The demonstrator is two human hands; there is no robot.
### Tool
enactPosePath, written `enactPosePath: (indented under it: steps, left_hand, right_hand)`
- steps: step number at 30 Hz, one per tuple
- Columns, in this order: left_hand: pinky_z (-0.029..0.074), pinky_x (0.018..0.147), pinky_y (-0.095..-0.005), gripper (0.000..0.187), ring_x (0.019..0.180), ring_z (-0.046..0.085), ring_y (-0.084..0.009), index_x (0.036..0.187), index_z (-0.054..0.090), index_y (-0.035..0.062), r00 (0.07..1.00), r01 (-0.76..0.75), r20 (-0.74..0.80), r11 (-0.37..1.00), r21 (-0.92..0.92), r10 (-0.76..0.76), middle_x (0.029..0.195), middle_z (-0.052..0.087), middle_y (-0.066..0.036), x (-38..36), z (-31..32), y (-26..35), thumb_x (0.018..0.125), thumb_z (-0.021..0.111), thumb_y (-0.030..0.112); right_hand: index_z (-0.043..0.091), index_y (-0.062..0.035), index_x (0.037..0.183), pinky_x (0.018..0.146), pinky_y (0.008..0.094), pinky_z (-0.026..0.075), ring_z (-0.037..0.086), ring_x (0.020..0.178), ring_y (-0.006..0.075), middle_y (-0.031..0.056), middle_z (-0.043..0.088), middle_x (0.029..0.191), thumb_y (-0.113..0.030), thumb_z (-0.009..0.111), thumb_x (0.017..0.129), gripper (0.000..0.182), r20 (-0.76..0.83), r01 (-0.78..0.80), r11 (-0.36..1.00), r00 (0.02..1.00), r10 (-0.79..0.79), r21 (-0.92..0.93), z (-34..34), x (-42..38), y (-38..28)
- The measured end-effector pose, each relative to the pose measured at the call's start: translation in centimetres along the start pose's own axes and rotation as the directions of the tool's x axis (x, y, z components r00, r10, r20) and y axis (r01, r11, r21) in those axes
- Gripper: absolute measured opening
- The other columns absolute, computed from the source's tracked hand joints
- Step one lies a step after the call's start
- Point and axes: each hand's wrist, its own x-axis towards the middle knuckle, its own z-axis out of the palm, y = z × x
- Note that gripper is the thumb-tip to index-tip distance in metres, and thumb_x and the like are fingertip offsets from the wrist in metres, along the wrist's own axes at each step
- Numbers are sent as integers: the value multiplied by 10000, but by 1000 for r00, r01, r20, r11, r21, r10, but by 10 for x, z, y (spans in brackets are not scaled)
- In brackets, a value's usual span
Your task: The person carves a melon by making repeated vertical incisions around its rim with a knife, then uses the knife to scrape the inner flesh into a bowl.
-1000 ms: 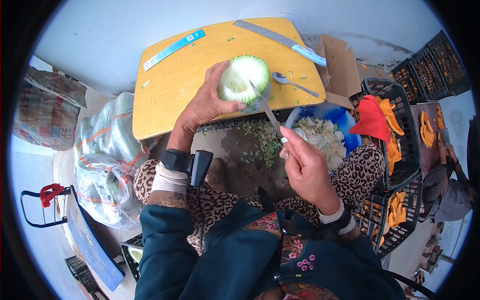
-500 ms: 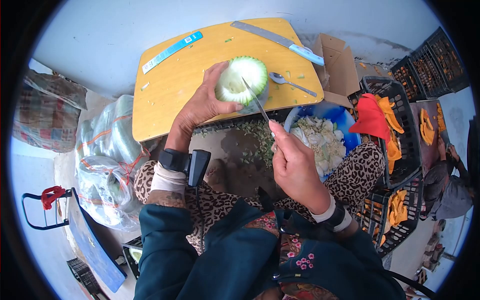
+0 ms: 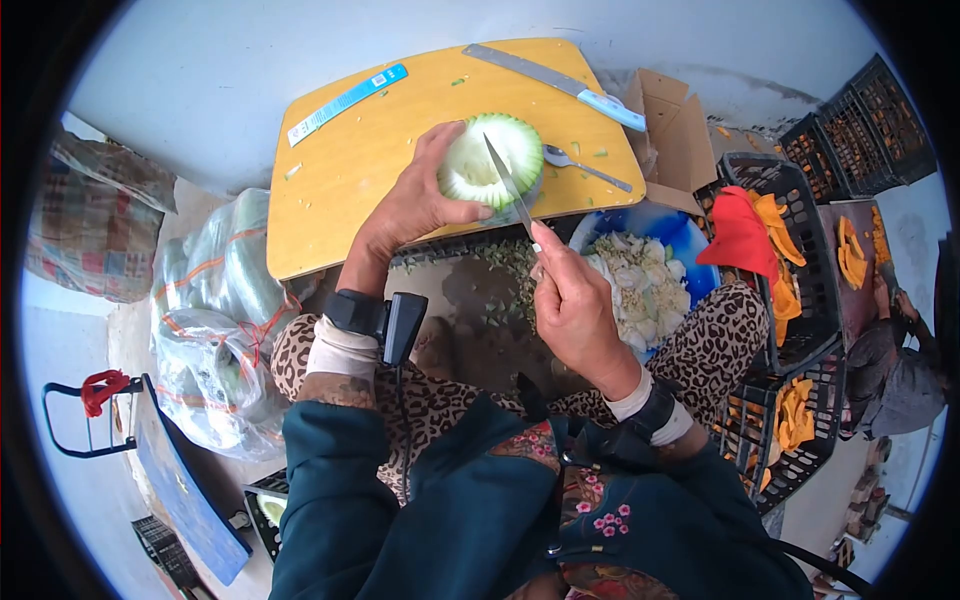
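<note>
A pale green hollowed gourd with a scalloped rim stands near the front edge of the yellow table. My left hand is wrapped round its left side, thumb at the front. In my right hand is the handle of a pointed knife; its blade slants up and left over the opening of the gourd. A metal spoon lies just right of the gourd. Toward the back are a large knife with a light blue handle and a blue-and-white packet.
A blue basin of pale scraps stands beside my right knee. Black crates with orange pieces and a red cloth are at the right. An open cardboard box adjoins the table. Another person is far right; wrapped gourds are left.
The gourd and my left hand have shifted slightly right. My right hand has moved a little up and left, and the knife blade reaches farther over the gourd's opening.
</note>
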Motion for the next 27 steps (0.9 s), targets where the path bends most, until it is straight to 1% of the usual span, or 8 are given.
enactPosePath:
  steps: [4,10,13,16,17,20,24,27]
  left_hand:
    - [282,1173,-397,1145,1418,305,-349,1475,319,-23,1000,24,-9,1000,-7,-24,1502,299,-216,1,0,0,570,870,410]
    - [288,1171,-401,1142,1418,301,-352,1478,309,-25,999,38,-4,999,-6,-38,1500,298,-226,-1,-1,-1,579,861,412]
    - [291,1170,-404,1137,1418,301,-353,1479,306,-26,999,41,-7,999,-23,-41,1498,297,-231,0,-3,-1,585,852,418]
    - [290,1171,-406,1137,1419,300,-355,1477,305,-29,1000,30,-2,1000,-7,-30,1499,294,-234,0,-2,-2,587,845,428]
    - [289,1173,-406,1137,1419,299,-355,1476,305,-30,1000,31,-4,999,-9,-31,1499,293,-234,0,-2,-3,587,843,433]
    - [285,1175,-408,1144,1422,295,-359,1477,303,-27,1000,3,-11,1000,-1,-3,1501,290,-234,0,-1,-10,586,842,446]
    - [281,1178,-412,1148,1427,286,-364,1483,301,-13,1000,22,-11,1000,-5,-23,1508,278,-236,0,-1,-7,585,842,455]
    - [280,1179,-413,1151,1430,280,-364,1486,299,-9,999,35,-8,999,-5,-35,1515,265,-237,-1,-1,-4,582,845,450]
  right_hand:
    - [463,47,1365,769,443,519,623,883,420,252,608,1016,108,522,835,537,30,-55,998,998,56,-36,-2,-15,-4]
    - [463,29,1377,743,421,536,655,849,365,238,629,1000,116,515,846,540,18,-78,993,997,77,93,-4,-26,1]
    - [456,1,1404,635,329,525,637,694,213,169,648,965,89,504,887,526,45,-105,965,994,97,241,-8,-31,7]
    - [450,-26,1425,540,224,445,518,585,64,91,640,937,52,491,928,505,333,-547,556,832,444,625,-25,-33,3]
    - [449,-35,1431,505,176,378,434,572,-1,52,628,925,26,479,952,484,354,-532,433,832,427,728,-28,-32,2]
    - [450,-38,1431,496,186,376,444,568,12,65,628,916,31,483,943,493,477,-587,369,806,350,721,-41,-34,6]
    - [492,-32,1399,522,184,372,438,576,6,15,636,892,47,486,911,494,531,-618,544,780,333,567,-55,-42,4]
    - [547,-6,1343,645,241,478,519,627,59,29,618,762,93,507,848,506,338,-349,844,916,216,408,-59,-41,11]
